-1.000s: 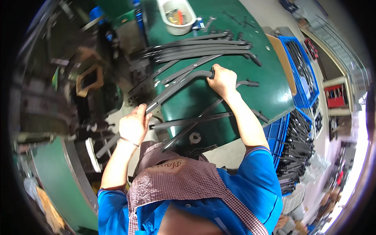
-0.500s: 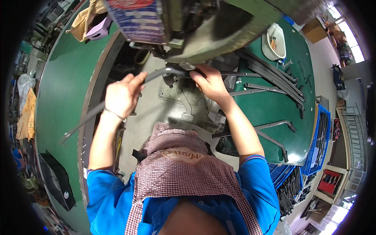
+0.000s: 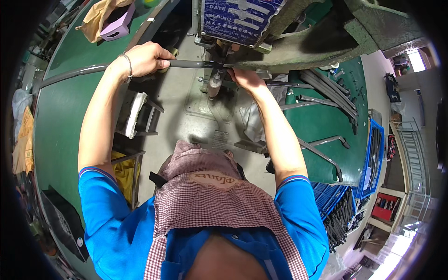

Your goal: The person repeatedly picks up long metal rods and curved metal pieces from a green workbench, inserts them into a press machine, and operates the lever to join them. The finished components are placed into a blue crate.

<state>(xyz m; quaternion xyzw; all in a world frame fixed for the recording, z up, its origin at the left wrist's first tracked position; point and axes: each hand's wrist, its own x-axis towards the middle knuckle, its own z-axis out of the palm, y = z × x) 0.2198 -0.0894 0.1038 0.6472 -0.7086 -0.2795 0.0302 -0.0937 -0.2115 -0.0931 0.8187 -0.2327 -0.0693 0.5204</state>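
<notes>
A long dark grey metal tube (image 3: 191,64) runs from over the left table to the working point of a green machine (image 3: 298,52). My left hand (image 3: 147,59) is wrapped round the tube, thumb along its near side. Close beside the machine's working point, my right hand (image 3: 248,79) has its fingers curled at the tube's right end. The machine partly hides those fingertips and the tube end. A round metal post (image 3: 215,84) stands just below the tube there.
Several bent grey tubes (image 3: 331,93) lie on the right green table (image 3: 317,158). Blue crates (image 3: 371,158) of dark parts stand beyond it. A purple box (image 3: 116,29) sits on the left green table (image 3: 60,126). A foot pedal (image 3: 219,139) is on the floor.
The tube has swung from slanting down at the left to nearly level. My left hand has moved up with it. My right hand has moved slightly up, further under the machine. The view has shifted.
</notes>
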